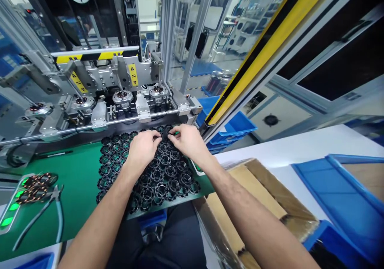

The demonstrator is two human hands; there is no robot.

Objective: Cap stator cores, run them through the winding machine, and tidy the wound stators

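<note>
Many black ring-shaped plastic parts (171,171) lie close together in rows on the green mat (76,181). Over the far part of these rows are both my hands, a small gap between them. My left hand (144,144) has its thumb and fingertips pinched together at the rings. Opposite it, my right hand (186,141) is closed in a similar pinch, also at the rings. The fingertips are small and dark parts lie right behind them, so whatever they grip cannot be made out.
Behind the mat stands a machine with several round metal stations (123,98) along a rail. Pliers (55,199), copper-wound parts (37,187) and a pen (55,154) lie at left. A cardboard box (264,189) and blue bins (231,127) are at right, below a yellow-black post (258,57).
</note>
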